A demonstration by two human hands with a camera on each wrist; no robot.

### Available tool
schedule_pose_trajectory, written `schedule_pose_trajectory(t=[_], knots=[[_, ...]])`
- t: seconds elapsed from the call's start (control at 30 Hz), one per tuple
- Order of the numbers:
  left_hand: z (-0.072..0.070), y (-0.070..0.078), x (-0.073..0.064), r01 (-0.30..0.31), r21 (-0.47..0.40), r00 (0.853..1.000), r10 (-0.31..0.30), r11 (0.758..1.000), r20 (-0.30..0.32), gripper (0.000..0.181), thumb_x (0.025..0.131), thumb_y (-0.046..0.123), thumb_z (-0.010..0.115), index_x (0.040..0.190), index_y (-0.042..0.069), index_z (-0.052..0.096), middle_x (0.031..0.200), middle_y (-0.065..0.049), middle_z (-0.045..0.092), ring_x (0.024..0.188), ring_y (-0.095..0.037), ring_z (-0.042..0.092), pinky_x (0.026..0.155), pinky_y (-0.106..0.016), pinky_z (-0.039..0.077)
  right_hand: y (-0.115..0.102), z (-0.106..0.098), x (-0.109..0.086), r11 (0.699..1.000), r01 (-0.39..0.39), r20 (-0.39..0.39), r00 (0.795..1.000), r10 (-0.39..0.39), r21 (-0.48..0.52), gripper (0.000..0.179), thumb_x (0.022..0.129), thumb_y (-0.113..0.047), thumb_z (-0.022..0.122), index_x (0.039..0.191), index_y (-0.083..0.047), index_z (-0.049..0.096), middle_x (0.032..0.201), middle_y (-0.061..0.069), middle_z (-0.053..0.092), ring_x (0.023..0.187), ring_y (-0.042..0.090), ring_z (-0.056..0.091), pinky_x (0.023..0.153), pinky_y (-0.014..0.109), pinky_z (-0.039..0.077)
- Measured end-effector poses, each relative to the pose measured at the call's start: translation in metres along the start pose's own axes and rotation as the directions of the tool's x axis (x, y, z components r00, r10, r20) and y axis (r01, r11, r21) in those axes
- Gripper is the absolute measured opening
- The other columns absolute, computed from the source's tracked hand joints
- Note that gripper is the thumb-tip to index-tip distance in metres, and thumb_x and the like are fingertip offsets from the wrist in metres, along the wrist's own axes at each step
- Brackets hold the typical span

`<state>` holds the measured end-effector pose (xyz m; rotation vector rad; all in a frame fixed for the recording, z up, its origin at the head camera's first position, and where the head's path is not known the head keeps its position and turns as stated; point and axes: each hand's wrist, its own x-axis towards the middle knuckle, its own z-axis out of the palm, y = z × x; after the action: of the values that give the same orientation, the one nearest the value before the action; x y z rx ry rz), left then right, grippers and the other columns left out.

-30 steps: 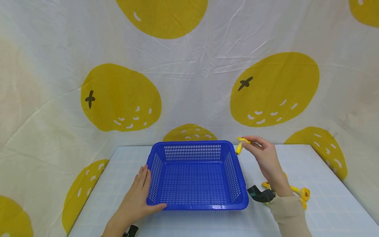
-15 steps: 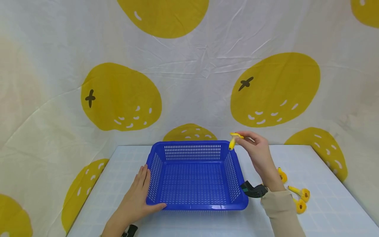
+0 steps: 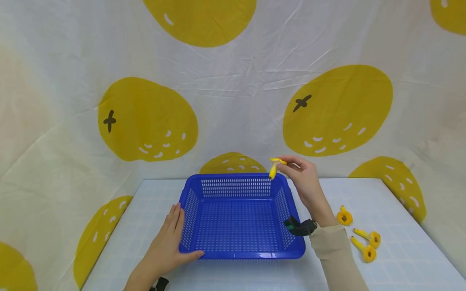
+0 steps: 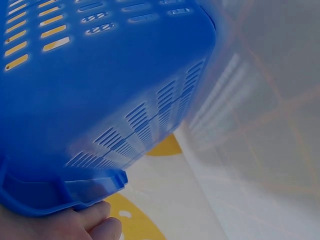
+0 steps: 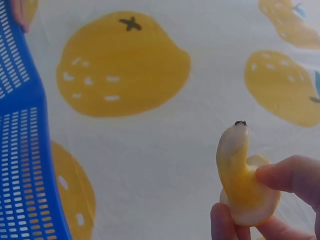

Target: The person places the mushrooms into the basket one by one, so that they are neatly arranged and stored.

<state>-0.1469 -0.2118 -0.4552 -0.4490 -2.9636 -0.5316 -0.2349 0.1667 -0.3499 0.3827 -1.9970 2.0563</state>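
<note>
A blue plastic basket [image 3: 251,255] with slotted walls stands on the table, and nothing lies inside it in the head view. My left hand [image 3: 164,242] rests against its left front corner, fingers straight along the left side and thumb on the front rim. Over the basket's back right corner, my right hand [image 3: 306,186] pinches a yellow mushroom [image 3: 273,169] near its cap. The stem points down in the head view. In the right wrist view, thumb and fingertips hold the pale mushroom [image 5: 240,185], whose stem ends in a dark tip.
Three yellow mushrooms lie on the table right of the basket: one mushroom [image 3: 344,217] farther back, a second mushroom [image 3: 368,237] and a third mushroom [image 3: 365,250] close together. A white cloth [image 3: 240,121] printed with yellow fruit hangs behind the pale checked table [image 3: 397,214].
My right hand has carried the mushroom left and slightly up, from beside the basket to over its back right corner. The three mushrooms on the table are now uncovered. My left hand stays put.
</note>
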Motion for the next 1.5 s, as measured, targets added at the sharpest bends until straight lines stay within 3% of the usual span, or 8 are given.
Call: schedule_pose_trajectory(t=[0.17,0.57,0.7,0.87,1.07,1.23,1.33,1.5], knots=[[0.001,0.000,0.001,0.005,0.009,1.000,-0.005,1.000,0.005,0.131,0.070,0.080,0.066,0.156,-0.005,0.015,0.164,-0.022,0.002,0.151,-0.039,0.002,0.115,-0.061,0.020,-0.002,0.012,0.008,1.000,-0.029,0.012,1.000,0.029,0.009,0.027,0.092,-0.010,0.071,0.114,0.005,0.068,0.114,0.008,0.068,0.109,0.019,0.063,0.092,0.025,0.052],[0.002,-0.003,0.001,0.018,0.009,1.000,-0.018,1.000,0.014,0.132,0.070,0.081,0.065,0.157,-0.003,0.014,0.165,-0.019,0.000,0.151,-0.037,-0.001,0.116,-0.061,0.019,0.002,0.040,0.025,0.996,-0.063,0.056,0.997,0.060,0.058,0.029,0.092,-0.007,0.069,0.117,0.008,0.066,0.119,0.015,0.064,0.108,0.022,0.061,0.095,0.034,0.052],[0.003,-0.003,0.000,0.016,0.005,1.000,-0.016,1.000,0.008,0.130,0.070,0.077,0.069,0.156,-0.004,0.015,0.165,-0.019,0.000,0.151,-0.035,-0.003,0.115,-0.061,0.019,0.007,0.052,0.030,0.995,-0.077,0.076,0.995,0.072,0.064,0.029,0.091,-0.007,0.070,0.115,0.009,0.066,0.114,0.013,0.066,0.103,0.022,0.062,0.091,0.030,0.052],[0.003,-0.002,-0.001,0.018,0.009,1.000,-0.018,1.000,0.003,0.130,0.070,0.077,0.069,0.156,-0.004,0.016,0.165,-0.020,0.001,0.152,-0.034,-0.004,0.115,-0.061,0.019,0.018,0.069,0.034,0.990,-0.129,0.096,0.988,0.123,0.053,0.026,0.091,-0.009,0.070,0.113,0.005,0.069,0.110,0.010,0.066,0.100,0.020,0.063,0.091,0.032,0.052],[0.004,-0.003,-0.001,0.015,0.013,1.000,-0.015,1.000,0.001,0.129,0.071,0.077,0.069,0.156,-0.004,0.015,0.165,-0.019,-0.001,0.152,-0.034,-0.004,0.115,-0.061,0.019,0.035,0.087,0.035,0.973,-0.198,0.110,0.977,0.185,0.119,0.027,0.092,-0.006,0.068,0.115,0.008,0.066,0.112,0.015,0.064,0.096,0.022,0.066,0.100,0.042,0.050],[0.004,-0.004,-0.001,0.014,0.011,1.000,-0.014,1.000,0.005,0.128,0.072,0.078,0.067,0.157,-0.003,0.014,0.165,-0.017,-0.002,0.152,-0.033,-0.004,0.115,-0.062,0.020,0.049,0.100,0.033,0.965,-0.232,0.082,0.971,0.224,0.120,0.028,0.090,-0.008,0.070,0.114,0.007,0.068,0.111,0.013,0.063,0.097,0.020,0.065,0.095,0.037,0.052],[0.004,-0.003,0.000,0.020,0.008,1.000,-0.020,1.000,0.012,0.128,0.072,0.078,0.066,0.157,-0.003,0.014,0.166,-0.017,-0.003,0.152,-0.034,-0.004,0.114,-0.062,0.019,0.058,0.108,0.033,0.966,-0.241,0.071,0.969,0.235,0.096,0.028,0.089,-0.009,0.071,0.112,0.006,0.069,0.108,0.012,0.065,0.096,0.021,0.064,0.092,0.035,0.052],[0.004,-0.002,0.001,0.031,0.010,0.999,-0.032,0.999,0.020,0.129,0.072,0.080,0.065,0.157,-0.003,0.014,0.165,-0.017,-0.003,0.151,-0.035,-0.003,0.114,-0.063,0.020,0.070,0.118,0.029,0.972,-0.234,0.092,0.968,0.232,0.010,0.027,0.088,-0.011,0.072,0.111,0.004,0.071,0.105,0.013,0.067,0.099,0.024,0.061,0.096,0.045,0.049]])
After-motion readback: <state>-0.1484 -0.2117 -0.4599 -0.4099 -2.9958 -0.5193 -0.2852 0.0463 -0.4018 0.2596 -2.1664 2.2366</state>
